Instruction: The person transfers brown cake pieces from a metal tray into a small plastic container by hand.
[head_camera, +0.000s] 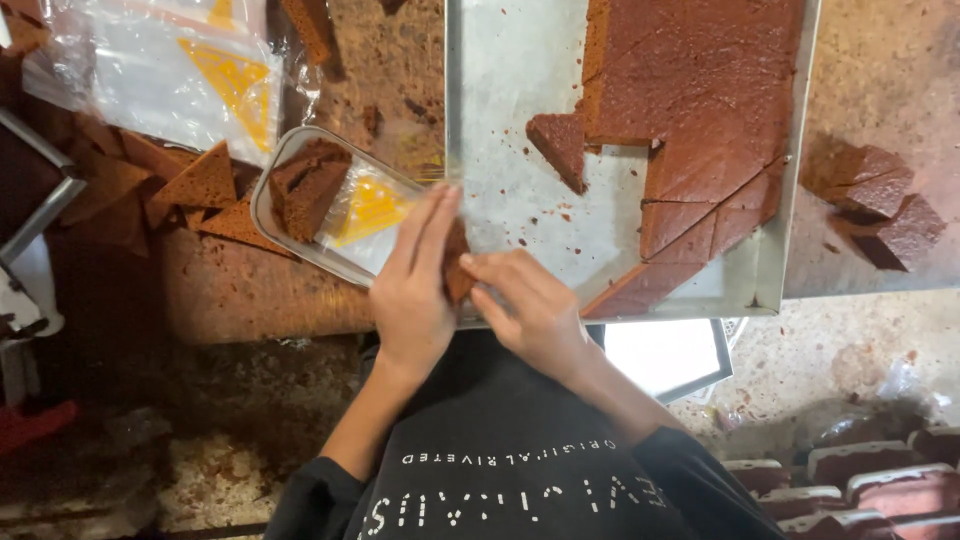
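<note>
Both hands, left hand (412, 290) and right hand (525, 305), pinch a brown cake piece (456, 268) between them, its wrapper-lined small tray (335, 205) just beyond the left hand.

Person is wearing a black sweatshirt (500, 470) with white dotted lettering across the chest; sleeves are sitting pushed up, leaving both forearms showing bare.
</note>
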